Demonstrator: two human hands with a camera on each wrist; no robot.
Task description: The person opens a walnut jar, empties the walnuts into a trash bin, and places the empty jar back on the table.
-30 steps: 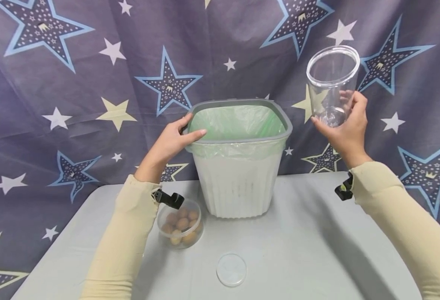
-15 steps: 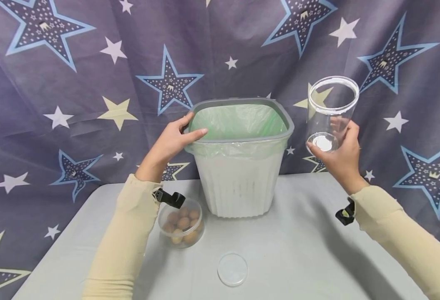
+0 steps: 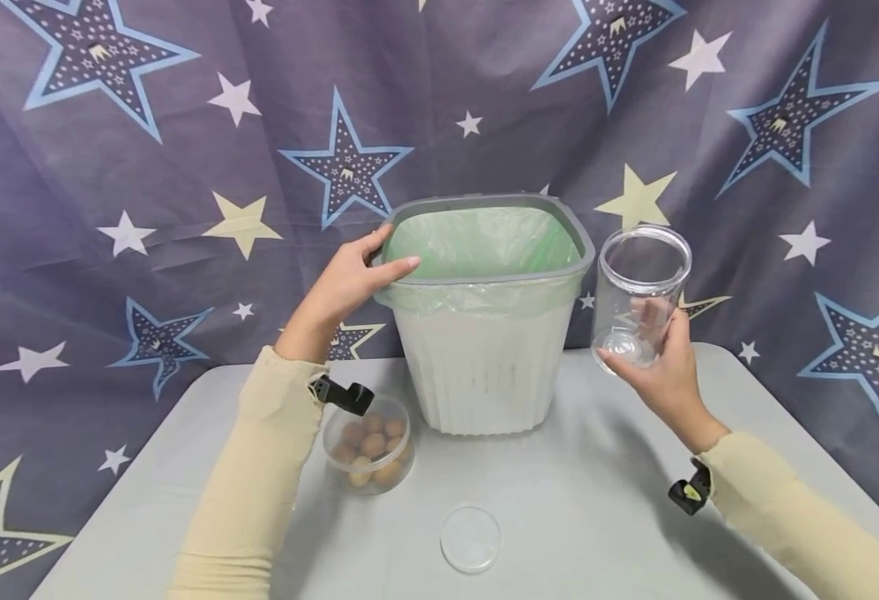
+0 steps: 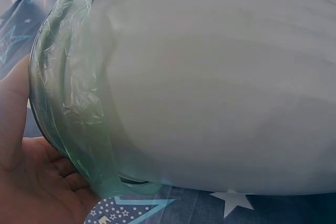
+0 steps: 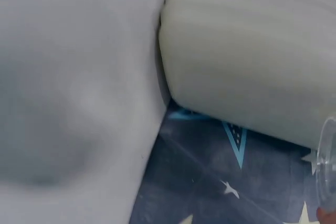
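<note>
A white trash bin [image 3: 484, 367] with a grey rim stands upright at the back of the table, lined with a thin green bag [image 3: 476, 242] folded over the rim. At its left corner my left hand [image 3: 342, 283] grips the rim, thumb on top and the other fingers outside. In the left wrist view the fingers [image 4: 65, 169] lie under the bag's folded edge. My right hand [image 3: 667, 383] holds a clear plastic jar [image 3: 610, 312] near its base, mouth up, just right of the bin. Only the jar's edge [image 5: 326, 166] shows in the right wrist view.
Left of the bin's base, a clear round tub [image 3: 370, 483] holds several brown, walnut-like balls. A clear round lid [image 3: 471, 540] lies on the grey table [image 3: 559, 517] in front. Behind hangs a purple star-patterned curtain [image 3: 439, 50].
My right hand has lowered the jar from above rim height to beside the bin's right side. The left hand stays on the rim; the view has shifted slightly.
</note>
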